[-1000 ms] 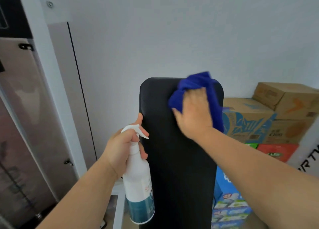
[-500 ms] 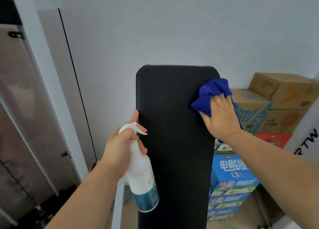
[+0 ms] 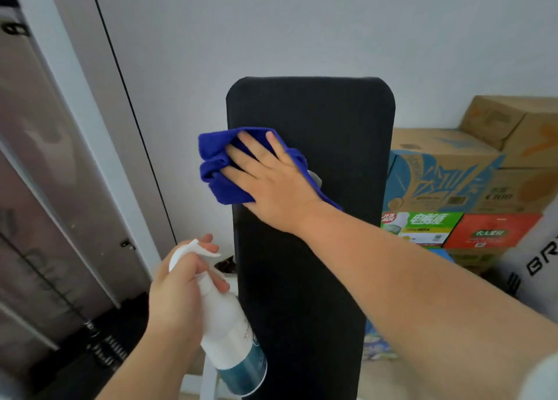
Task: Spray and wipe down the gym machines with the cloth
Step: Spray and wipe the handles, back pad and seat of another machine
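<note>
Because your right hand [image 3: 271,185] only presses the cloth [image 3: 217,170], fingers flat, at the pad's [image 3: 332,113] 9 o'clock edge, it may drop; left hand [image 3: 178,297] grips the spray bottle [image 3: 226,333].

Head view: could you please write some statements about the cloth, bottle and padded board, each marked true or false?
1. The right hand presses a bunched blue microfibre cloth against the black padded board. True.
2. The left hand grips a white plastic spray bottle near its trigger. True.
3. The cloth sits at the board's right edge. False: it overhangs the left edge.
4. The bottle rests on the floor. False: it is held in the air, left of the board.
</note>
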